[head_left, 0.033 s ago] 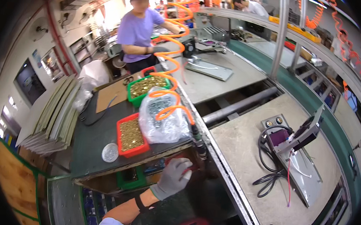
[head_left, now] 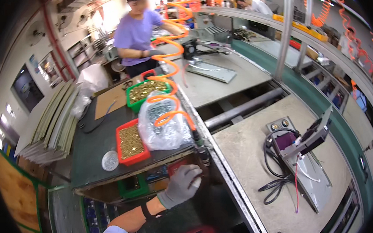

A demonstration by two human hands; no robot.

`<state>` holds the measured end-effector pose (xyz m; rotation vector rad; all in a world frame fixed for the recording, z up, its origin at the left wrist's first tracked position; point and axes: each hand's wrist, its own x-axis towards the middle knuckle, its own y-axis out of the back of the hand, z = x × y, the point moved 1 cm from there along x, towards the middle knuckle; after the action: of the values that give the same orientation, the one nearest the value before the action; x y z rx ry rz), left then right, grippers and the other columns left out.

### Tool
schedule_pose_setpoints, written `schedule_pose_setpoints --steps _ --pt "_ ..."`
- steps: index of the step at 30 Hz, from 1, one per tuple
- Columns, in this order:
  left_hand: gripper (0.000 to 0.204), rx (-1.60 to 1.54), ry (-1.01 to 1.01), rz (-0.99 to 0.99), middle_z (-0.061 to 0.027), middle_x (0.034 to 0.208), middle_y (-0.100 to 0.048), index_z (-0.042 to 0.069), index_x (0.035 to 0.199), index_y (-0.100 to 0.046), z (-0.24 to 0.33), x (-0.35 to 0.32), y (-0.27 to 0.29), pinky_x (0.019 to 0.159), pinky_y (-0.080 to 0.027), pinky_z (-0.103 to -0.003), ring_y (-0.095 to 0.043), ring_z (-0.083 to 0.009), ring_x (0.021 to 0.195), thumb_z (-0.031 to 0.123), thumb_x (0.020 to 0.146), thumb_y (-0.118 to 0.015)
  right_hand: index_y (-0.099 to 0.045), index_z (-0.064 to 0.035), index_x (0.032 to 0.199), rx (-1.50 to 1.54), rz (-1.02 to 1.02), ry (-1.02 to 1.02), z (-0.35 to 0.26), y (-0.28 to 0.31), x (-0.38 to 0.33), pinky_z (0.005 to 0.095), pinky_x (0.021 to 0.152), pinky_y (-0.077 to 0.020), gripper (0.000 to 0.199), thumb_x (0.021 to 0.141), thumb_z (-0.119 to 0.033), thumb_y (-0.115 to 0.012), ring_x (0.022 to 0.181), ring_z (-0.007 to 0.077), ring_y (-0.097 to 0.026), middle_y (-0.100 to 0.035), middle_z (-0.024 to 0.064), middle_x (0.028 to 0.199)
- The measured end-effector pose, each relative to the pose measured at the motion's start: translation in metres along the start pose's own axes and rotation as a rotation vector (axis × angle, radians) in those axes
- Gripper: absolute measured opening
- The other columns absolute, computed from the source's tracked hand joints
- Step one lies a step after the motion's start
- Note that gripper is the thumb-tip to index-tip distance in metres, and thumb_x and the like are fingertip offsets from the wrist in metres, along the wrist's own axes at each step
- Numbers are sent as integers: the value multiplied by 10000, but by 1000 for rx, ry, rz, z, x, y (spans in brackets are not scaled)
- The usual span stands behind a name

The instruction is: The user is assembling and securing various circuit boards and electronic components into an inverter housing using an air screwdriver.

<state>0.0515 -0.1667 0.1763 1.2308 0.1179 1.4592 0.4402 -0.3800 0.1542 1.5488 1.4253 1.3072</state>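
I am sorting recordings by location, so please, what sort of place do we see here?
Most likely a factory assembly line: an open metal unit lies on a board, a red bin and a green bin hold small brass-coloured parts, and a coiled orange hose hangs nearby.

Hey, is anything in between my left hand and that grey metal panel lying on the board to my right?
Yes. Straight across this view, between your left hand and the grey metal panel lie, in order, the metal rail, the looped black cable on the board, and the thin red wire beside the panel.
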Motion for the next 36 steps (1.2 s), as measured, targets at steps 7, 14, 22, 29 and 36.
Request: schedule_pose_setpoints --steps 7,14,22,29,36 --pt "300 -51 -208 -223 -208 1177 -639 47 1121 -656 29 76 -107 979 -491 -462 -591 -403 1117 190 857 -651 -582 -19 1276 30 22 -79 -2 7 -3 526 1012 -427 580 795 -288 -764 1233 429 -526 -565 210 1328" --pt "643 561 204 -261 -285 1284 -563 -1 1229 -578 -44 142 -178 1031 -406 -576 -519 -466 1226 510 849 -659 -593 -29 1266 66 25 -130 -2 10 -7 510 1016 -423 584 780 -303 -768 1265 407 -512 -553 189 1341" --pt "634 521 145 -174 -227 1160 -572 -2 1228 -559 -48 134 -189 962 -420 -555 -561 -402 1065 494 848 -661 -633 -57 1124 152 246 -81 33 4 -4 471 917 -500 395 779 -211 -747 1059 380 -619 -637 177 1171" --pt "704 501 133 -222 -274 1270 -533 -26 1329 -516 -4 99 -189 1043 -373 -563 -508 -435 1180 512 885 -607 -586 -17 1226 -136 424 -275 107 31 64 496 958 -463 465 791 -140 -695 1145 401 -550 -595 203 1207" --pt "646 572 51 -297 -280 1358 -496 -12 1347 -520 72 75 -198 1048 -411 -534 -499 -436 1238 412 877 -650 -628 -45 1017 -244 353 -394 157 33 65 493 844 -474 334 698 -96 -712 995 367 -568 -601 169 1006"
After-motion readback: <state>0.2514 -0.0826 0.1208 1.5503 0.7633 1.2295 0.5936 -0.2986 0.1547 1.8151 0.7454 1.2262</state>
